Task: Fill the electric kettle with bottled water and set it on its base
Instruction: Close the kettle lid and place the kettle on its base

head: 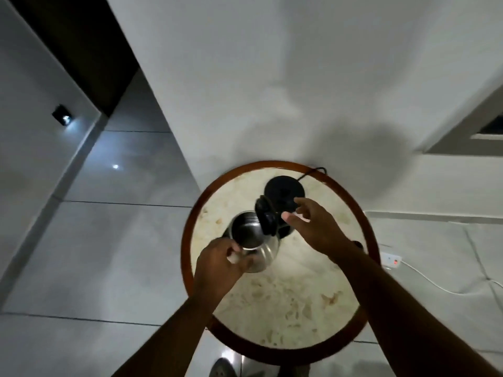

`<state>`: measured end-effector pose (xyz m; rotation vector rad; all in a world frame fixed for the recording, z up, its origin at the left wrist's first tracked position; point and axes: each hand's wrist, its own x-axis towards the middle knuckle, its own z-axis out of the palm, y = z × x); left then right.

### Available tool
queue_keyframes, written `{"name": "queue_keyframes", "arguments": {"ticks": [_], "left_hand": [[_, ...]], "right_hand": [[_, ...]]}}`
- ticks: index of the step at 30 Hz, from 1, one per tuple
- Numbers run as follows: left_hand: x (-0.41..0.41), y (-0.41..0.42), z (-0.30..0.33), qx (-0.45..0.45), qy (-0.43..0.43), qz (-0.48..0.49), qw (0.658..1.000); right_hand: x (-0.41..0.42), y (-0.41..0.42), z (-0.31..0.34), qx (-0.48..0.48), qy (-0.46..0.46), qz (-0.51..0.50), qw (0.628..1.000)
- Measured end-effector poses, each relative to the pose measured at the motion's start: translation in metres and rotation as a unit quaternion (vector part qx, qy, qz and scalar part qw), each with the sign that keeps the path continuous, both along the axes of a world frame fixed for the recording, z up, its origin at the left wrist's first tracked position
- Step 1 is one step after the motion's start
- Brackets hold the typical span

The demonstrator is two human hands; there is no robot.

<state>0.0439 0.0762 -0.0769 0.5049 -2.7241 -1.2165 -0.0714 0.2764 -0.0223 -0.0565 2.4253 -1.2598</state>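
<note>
Under the left hand (221, 263), which is gripping its rim, the kettle (251, 240) is sitting open and seemingly dry — the right hand (307, 221) is hovering loose and empty past the raised lid (266, 217), the base (284, 193) is lying bare beyond it, no bottle is showing — so filling and seating are both looking undone.

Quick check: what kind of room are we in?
Probably a hotel or guest room: a small round marble-topped side table against the wall, a steel electric kettle with its base, glossy floor tiles.

No legible text, label, brand or number on any surface in view.
</note>
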Motion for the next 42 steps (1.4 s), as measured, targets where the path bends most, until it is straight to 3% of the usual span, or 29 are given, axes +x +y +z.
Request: {"name": "queue_keyframes", "arguments": {"ticks": [3,6,8,15,21,27,33,36,42], "left_hand": [[-0.004,-0.031,-0.002,-0.003,-0.028,0.013,1.0],[-0.016,-0.038,-0.008,0.06,-0.086,-0.086,0.991],[-0.023,-0.035,-0.015,0.096,-0.088,-0.123,0.984],[-0.025,-0.037,-0.032,0.145,-0.084,-0.081,0.982],[-0.028,-0.042,-0.035,0.154,-0.108,-0.077,0.979],[-0.032,-0.037,-0.022,0.147,-0.126,-0.125,0.973],[-0.052,-0.03,-0.015,0.073,-0.138,-0.177,0.972],[-0.06,-0.026,-0.017,0.068,-0.153,-0.167,0.972],[-0.106,-0.005,0.001,0.005,-0.149,-0.185,0.971]], "right_hand": [[-0.006,-0.018,-0.016,-0.014,-0.039,0.048,0.998],[-0.015,-0.032,-0.027,0.018,-0.056,0.095,0.994],[-0.019,-0.043,-0.033,0.071,-0.049,0.125,0.988],[-0.006,-0.068,-0.054,0.31,0.056,0.17,0.934],[-0.006,-0.073,-0.06,0.334,0.072,0.185,0.921],[-0.023,-0.053,-0.037,0.299,-0.06,0.323,0.896],[-0.03,-0.049,-0.056,0.367,0.108,0.335,0.861],[-0.034,-0.043,-0.056,0.354,0.127,0.355,0.856],[-0.062,-0.021,-0.025,0.331,0.093,0.324,0.881]]}}
